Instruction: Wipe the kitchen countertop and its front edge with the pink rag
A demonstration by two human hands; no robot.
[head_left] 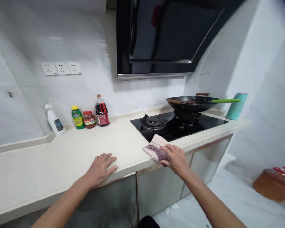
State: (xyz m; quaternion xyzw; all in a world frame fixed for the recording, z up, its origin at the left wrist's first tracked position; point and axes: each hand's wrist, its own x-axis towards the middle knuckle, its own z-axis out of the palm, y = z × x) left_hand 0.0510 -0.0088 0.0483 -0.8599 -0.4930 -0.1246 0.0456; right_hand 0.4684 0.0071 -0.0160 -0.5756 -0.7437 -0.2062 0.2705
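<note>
My right hand grips a pale pink cloth with a mauve band lettered "Green". The cloth lies on the front edge of the countertop, against the near-left edge of the black gas hob. Some of the cloth is hidden under my fingers. My left hand rests flat on the cream countertop near its front edge, fingers spread, holding nothing.
A wok with a green-handled utensil sits on the right burner. Along the wall stand a white spray bottle, a green bottle, a red-lidded jar and a dark sauce bottle. A teal canister stands far right.
</note>
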